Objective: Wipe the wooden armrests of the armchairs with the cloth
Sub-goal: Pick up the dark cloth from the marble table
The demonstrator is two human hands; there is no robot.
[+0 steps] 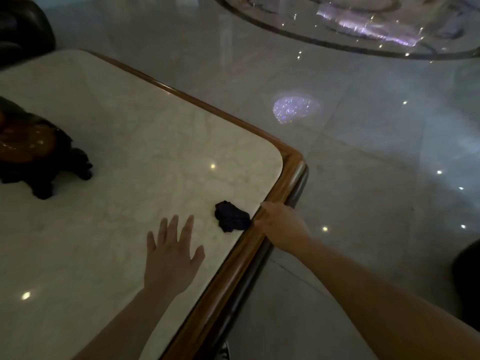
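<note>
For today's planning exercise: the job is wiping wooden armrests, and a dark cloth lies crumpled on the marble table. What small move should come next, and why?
Probably the right hand should close on the dark cloth and lift it. The cloth lies crumpled by the table's wooden edge, right at that hand's fingertips, while the left hand is spread open over the marble.

The surface [130, 141] looks like pale polished marble, edged with a glossy wooden rim [291, 162]; the dark cloth [231, 216] is matt and crumpled; the floor [363, 157] tiles gleam.
</note>
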